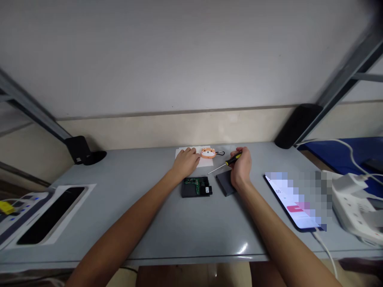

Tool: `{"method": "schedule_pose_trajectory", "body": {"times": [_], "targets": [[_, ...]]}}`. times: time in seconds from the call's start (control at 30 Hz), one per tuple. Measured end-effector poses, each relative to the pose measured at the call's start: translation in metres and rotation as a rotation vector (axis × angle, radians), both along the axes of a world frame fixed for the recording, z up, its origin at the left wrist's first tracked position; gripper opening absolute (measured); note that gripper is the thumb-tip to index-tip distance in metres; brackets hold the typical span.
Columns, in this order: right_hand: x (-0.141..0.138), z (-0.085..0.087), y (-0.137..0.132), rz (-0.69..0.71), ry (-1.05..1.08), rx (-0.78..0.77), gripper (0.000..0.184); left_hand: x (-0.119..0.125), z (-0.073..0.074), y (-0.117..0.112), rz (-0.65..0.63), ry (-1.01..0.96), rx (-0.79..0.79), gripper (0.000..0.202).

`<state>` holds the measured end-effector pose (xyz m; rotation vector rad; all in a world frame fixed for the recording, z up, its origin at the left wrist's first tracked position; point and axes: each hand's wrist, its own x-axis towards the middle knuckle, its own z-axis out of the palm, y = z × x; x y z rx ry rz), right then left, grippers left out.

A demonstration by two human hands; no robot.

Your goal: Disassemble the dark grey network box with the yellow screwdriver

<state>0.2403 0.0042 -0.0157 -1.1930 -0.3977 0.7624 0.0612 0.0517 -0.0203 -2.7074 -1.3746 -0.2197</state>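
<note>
My right hand grips a screwdriver by its black and yellow handle, its thin metal shaft pointing left and down. Under that hand lies a flat dark cover, partly hidden by it. My left hand rests on white paper, fingers spread and apparently holding nothing. Just below it sits an opened black device with a green circuit board exposed. Beside the left fingertips is an orange animal-faced earphone case with a dark carabiner.
On the right are a lit phone with a charging cable and a white power strip with plugs. A dark phone lies on white paper at left. Black cylinder and black stand stand near the wall.
</note>
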Motion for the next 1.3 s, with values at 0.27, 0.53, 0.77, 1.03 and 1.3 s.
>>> {"method": "schedule_pose_trajectory", "body": {"times": [0.27,0.53,0.77,1.03,1.3], "targets": [[-0.006,-0.003,-0.003,0.036,-0.087,-0.018,0.022,-0.017,-0.001,0.0,-0.031,-0.066,-0.055,0.029],[-0.016,-0.01,-0.01,0.127,-0.472,0.105,0.049,-0.059,-0.025,-0.044,-0.188,-0.724,-0.267,0.026],[-0.028,-0.005,-0.028,0.109,-0.772,0.336,0.042,-0.05,-0.024,-0.064,-0.337,-0.595,-0.166,0.025],[-0.028,-0.003,-0.031,0.161,-0.876,0.359,0.035,-0.046,-0.026,-0.071,-0.336,-0.467,-0.244,0.044],[-0.027,0.002,-0.034,0.153,-0.891,0.361,0.035,-0.047,-0.029,-0.068,-0.372,-0.472,-0.26,0.028]]}}
